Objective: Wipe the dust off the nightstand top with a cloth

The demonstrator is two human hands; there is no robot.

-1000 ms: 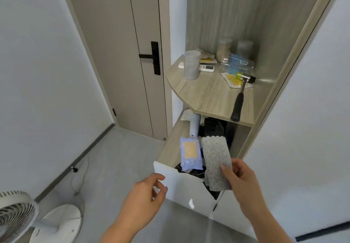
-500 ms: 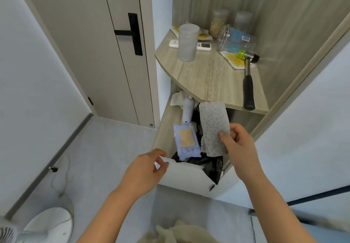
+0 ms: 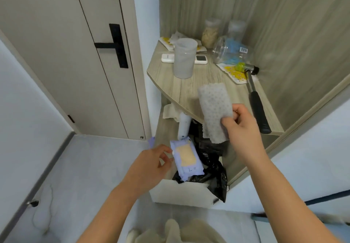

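A grey dotted cloth (image 3: 215, 110) hangs upright from my right hand (image 3: 240, 123), pinched at its right edge, just above the front edge of the wooden nightstand top (image 3: 191, 91). My left hand (image 3: 149, 165) hovers lower left with curled, loosely parted fingers holding nothing, beside a purple wet-wipe pack (image 3: 186, 158) that lies in the open lower compartment.
On the top stand a grey cup (image 3: 184, 58), a white remote (image 3: 167, 57), two jars (image 3: 210, 32), a tipped clear jar (image 3: 230, 50) and a hammer (image 3: 255, 99). Below are a white bottle (image 3: 183, 127) and black bags (image 3: 210, 169). A door (image 3: 75, 53) is at the left.
My right hand has lifted the cloth from the lower compartment up to the edge of the top. The view has tilted down and come closer; my left hand stays low by the wipes.
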